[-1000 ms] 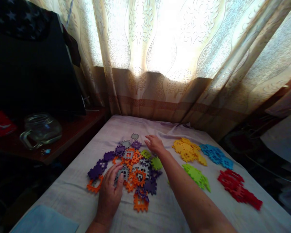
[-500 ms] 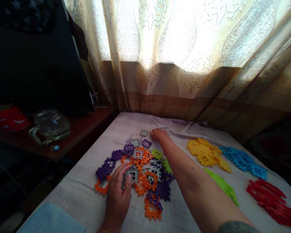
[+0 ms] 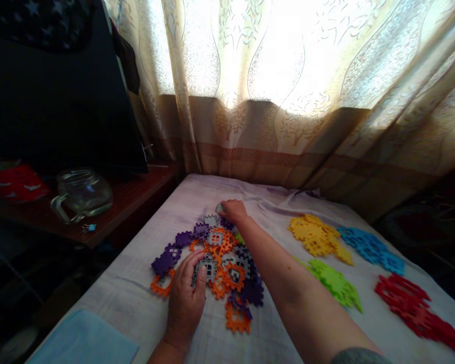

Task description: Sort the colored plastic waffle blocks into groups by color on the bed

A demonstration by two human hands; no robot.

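Observation:
At the far side of a mixed pile of toothed plastic building tiles, my right hand [image 3: 233, 211] has its fingers closed on the edge of a flat grey tile [image 3: 219, 208]. My left hand [image 3: 187, 290] is at the near left of the pile, its fingers and thumb curved around several grey window tiles [image 3: 209, 269] that look stacked. Orange tiles [image 3: 235, 319] and purple tiles [image 3: 162, 264] lie around it. Another grey tile [image 3: 211, 221] rests just nearer than my right hand. My right forearm hides part of the pile's right side.
Sorted by colour at the right are yellow tiles [image 3: 314, 235], blue tiles [image 3: 371, 248], green tiles [image 3: 333, 283] and red tiles [image 3: 413, 306]. A glass pitcher [image 3: 85, 194] and a binder clip [image 3: 89, 228] sit on the wooden desk [image 3: 136, 202]. A light blue cloth [image 3: 85, 341] lies front left.
My right hand has moved left from beside the far grey tile onto it, and now grips it. My left hand has stayed around the grey window tiles. The view has shifted slightly.

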